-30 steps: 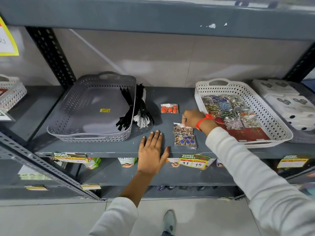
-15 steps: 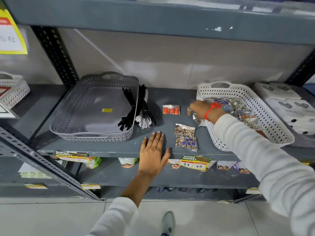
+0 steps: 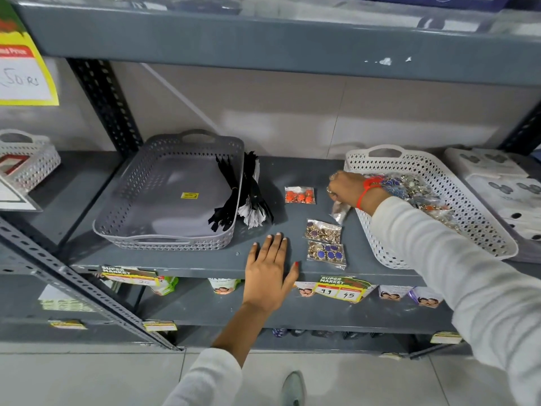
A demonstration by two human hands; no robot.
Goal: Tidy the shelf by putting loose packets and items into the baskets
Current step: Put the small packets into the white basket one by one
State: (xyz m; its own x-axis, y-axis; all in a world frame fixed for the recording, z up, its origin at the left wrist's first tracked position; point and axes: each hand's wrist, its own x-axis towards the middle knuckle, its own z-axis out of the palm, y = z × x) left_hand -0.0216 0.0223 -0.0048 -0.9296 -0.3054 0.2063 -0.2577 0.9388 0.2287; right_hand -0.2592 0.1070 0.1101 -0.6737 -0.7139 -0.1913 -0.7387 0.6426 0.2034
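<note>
Three small packets lie loose on the grey shelf [image 3: 181, 260]: one of orange beads [image 3: 300, 195], one of gold and purple buttons [image 3: 323, 231], one of blue buttons [image 3: 326, 253]. My right hand [image 3: 347, 187] is closed at the left rim of the white basket [image 3: 386, 247], and a clear packet [image 3: 340, 211] hangs from under it. The basket holds several button packets and looks tipped. My left hand [image 3: 269, 273] rests flat on the shelf's front edge, fingers apart. A grey basket [image 3: 123, 206] holds a bundle of black zips [image 3: 229, 197]; a second bundle [image 3: 254, 197] lies just outside it.
A shelf board [image 3: 263, 45] runs close overhead. White boxes [image 3: 497, 183] sit right of the white basket. Another white basket [image 3: 29, 165] stands in the bay to the left, past a perforated upright [image 3: 102, 106]. Price tags hang on the shelf edge [image 3: 341, 290].
My right hand has lifted a clear packet from beside the button packets and moved it up and right to the white basket's left rim. The left hand has stayed flat on the shelf.
</note>
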